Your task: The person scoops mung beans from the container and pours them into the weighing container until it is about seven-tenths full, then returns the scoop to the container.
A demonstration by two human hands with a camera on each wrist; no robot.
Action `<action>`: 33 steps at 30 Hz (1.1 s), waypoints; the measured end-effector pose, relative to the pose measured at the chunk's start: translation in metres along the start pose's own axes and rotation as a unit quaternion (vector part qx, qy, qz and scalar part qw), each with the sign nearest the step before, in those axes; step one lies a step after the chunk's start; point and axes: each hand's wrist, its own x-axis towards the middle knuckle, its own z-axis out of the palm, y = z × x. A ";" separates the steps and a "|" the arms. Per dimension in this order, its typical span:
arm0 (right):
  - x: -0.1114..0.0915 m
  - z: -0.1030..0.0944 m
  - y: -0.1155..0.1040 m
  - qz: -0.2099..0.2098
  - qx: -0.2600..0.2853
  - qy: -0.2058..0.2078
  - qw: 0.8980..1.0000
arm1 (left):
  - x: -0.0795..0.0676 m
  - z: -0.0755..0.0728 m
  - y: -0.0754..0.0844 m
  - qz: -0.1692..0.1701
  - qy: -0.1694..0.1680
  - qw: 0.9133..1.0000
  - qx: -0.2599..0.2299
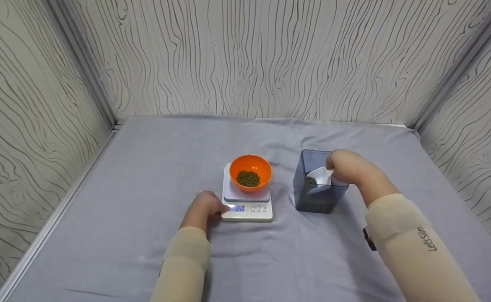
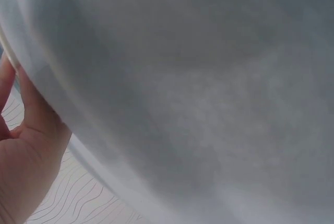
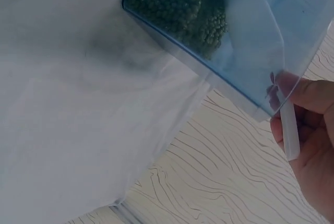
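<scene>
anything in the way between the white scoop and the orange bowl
Yes: the scoop, held in the right hand, dips into the blue container, whose bowl-side wall stands before the bowl. Past that wall, nothing visible blocks it.

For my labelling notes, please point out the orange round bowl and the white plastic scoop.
Orange round bowl (image 1: 250, 163), head view: bare inner wall.
White plastic scoop (image 1: 320, 175), head view: scooping end.

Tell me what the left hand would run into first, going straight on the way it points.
The digital scale, most likely: the left hand points toward it, with its thumb at the scale's left edge.
</scene>
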 end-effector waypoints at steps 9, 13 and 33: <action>-0.006 0.004 0.009 -0.018 0.050 0.022 0.998 | -0.003 -0.001 -0.001 0.006 0.001 1.000 0.006; -0.011 0.005 0.013 -0.027 0.055 0.032 0.998 | -0.002 -0.001 -0.002 0.013 0.001 1.000 0.013; -0.043 0.016 0.044 0.029 0.167 0.089 0.981 | 0.001 0.000 -0.002 0.009 0.001 1.000 -0.009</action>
